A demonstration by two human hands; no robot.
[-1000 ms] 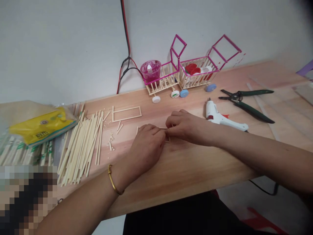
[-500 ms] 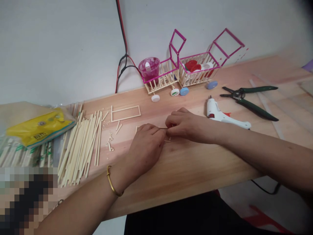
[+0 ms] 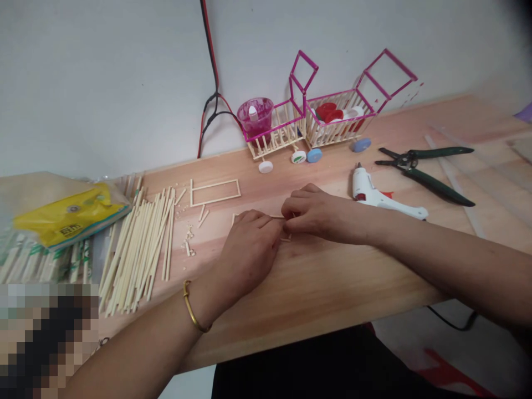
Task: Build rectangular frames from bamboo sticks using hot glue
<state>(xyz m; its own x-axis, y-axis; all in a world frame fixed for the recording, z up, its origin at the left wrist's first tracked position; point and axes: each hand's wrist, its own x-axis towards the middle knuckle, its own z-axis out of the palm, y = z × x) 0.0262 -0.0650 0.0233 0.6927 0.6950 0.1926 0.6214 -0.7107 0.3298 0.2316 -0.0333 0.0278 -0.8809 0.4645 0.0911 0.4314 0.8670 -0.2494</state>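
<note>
A small frame of thin wooden sticks (image 3: 233, 219) lies on the table, mostly covered by my hands. My left hand (image 3: 252, 249) rests over its left and middle part, fingers bent and pressed onto it; their tips are hidden. At its right end, my right hand (image 3: 308, 215) has thumb and fingers pinched together on a stick. Both hands touch or nearly touch each other at the fingertips. Behind them lies another rectangular stick frame (image 3: 215, 198), with one side piece extending past the corner.
Loose wooden sticks (image 3: 137, 249) and a yellow packet (image 3: 72, 216) lie at left. Two stick carts, one holding a pink cup (image 3: 254, 119), the other red caps (image 3: 328, 111), stand against the wall. A white glue gun (image 3: 372, 194) and green-handled pliers (image 3: 436, 185) lie at right.
Both hands keep almost the same place and grip on the stick frame. The whole view has shifted very slightly.
</note>
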